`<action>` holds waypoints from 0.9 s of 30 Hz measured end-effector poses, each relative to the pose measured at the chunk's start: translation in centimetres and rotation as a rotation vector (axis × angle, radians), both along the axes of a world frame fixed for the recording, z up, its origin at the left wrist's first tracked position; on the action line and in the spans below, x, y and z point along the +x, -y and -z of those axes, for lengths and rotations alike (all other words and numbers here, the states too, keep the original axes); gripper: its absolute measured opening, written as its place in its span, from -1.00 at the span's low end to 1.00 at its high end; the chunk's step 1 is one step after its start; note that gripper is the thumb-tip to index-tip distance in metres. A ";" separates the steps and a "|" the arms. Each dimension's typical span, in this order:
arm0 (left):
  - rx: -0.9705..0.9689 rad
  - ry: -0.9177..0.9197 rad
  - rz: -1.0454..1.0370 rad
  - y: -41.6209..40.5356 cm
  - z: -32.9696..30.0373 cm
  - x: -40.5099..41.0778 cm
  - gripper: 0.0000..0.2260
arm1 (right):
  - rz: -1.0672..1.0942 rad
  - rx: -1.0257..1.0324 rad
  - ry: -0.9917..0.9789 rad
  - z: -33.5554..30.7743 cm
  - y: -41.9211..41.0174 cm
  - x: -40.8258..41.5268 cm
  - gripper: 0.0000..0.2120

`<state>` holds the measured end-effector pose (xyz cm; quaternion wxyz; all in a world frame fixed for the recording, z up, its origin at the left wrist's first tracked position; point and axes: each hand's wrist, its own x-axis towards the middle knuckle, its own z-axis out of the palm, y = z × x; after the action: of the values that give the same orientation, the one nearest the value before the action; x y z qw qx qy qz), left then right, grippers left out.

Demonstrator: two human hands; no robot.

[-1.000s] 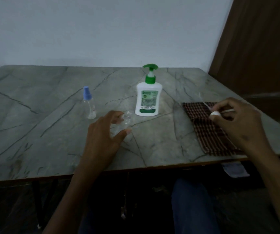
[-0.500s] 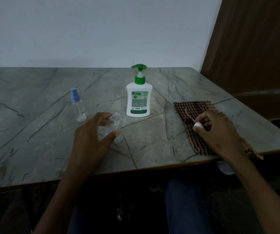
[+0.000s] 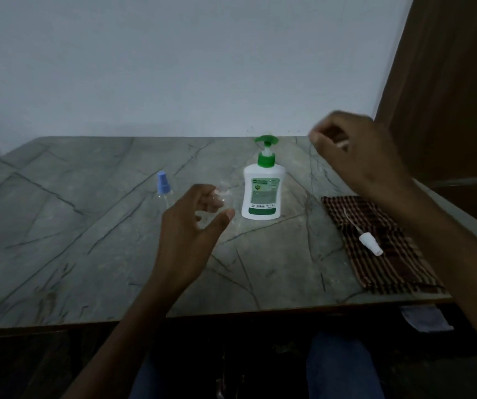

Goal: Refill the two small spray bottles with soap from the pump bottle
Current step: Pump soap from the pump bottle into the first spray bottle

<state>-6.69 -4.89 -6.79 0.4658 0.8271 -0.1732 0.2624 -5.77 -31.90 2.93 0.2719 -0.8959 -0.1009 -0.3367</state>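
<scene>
Your grey marble-pattern bench [image 3: 58, 226] meets a pale wall [image 3: 174, 67]. Left of the pump bottle [image 3: 262, 191], your left hand [image 3: 191, 226] grips the uncapped spray bottle [image 3: 222, 203]. Right of it, your right hand [image 3: 355, 151] hovers, loosely curled, blurred.

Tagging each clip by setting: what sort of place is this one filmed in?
Probably a room in a home, dimly lit. A marble-patterned table stands against a plain white wall, beside a brown wooden door. A checked cloth and a soap pump bottle lie on the table.
</scene>
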 end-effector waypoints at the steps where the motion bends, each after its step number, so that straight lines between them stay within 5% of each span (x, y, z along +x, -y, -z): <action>1: 0.004 0.038 -0.004 0.4 -0.6 0.7 -0.75 | -0.034 0.000 0.008 -1.4 -1.1 1.8 -0.79; 13: 0.069 0.320 0.027 2.8 -1.0 8.0 -0.64 | -0.056 0.111 -0.259 -3.3 -7.1 14.2 -0.68; 27: 0.017 0.256 0.015 3.0 -0.2 9.5 -0.60 | -0.060 0.224 -0.331 -1.1 -7.2 15.6 -0.70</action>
<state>2.83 -7.87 -6.56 0.4348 0.7894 -0.2399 0.3609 9.80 -24.73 4.05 0.3925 -0.8998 -0.0433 -0.1855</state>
